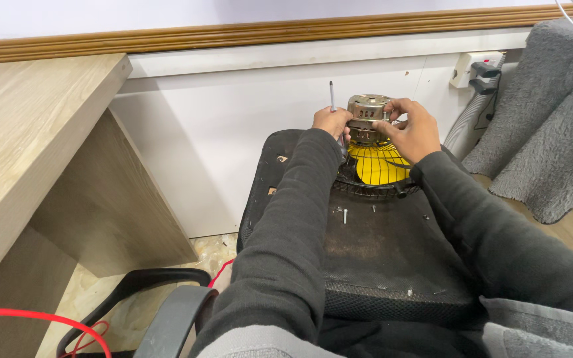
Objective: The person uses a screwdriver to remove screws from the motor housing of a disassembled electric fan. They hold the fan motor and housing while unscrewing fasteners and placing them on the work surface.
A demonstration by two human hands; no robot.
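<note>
The metal motor (pixel 367 114) sits atop a black wire fan guard (pixel 373 185) with yellow blades (pixel 376 166), all resting on the far end of a black pad (pixel 386 245) by the white wall. The left hand (pixel 331 122) grips the motor's left side and also holds a thin screwdriver (pixel 331 96) pointing up. The right hand (pixel 416 129) clasps the motor's right side. Loose screws (pixel 345 215) lie on the pad just before the guard. A wooden table (pixel 28 132) stands to the left.

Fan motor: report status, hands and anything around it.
Left hand and right hand both grip the metal fan motor. Left also holds a screwdriver. Yellow blades in black grille below. Loose screw on black seat.
</note>
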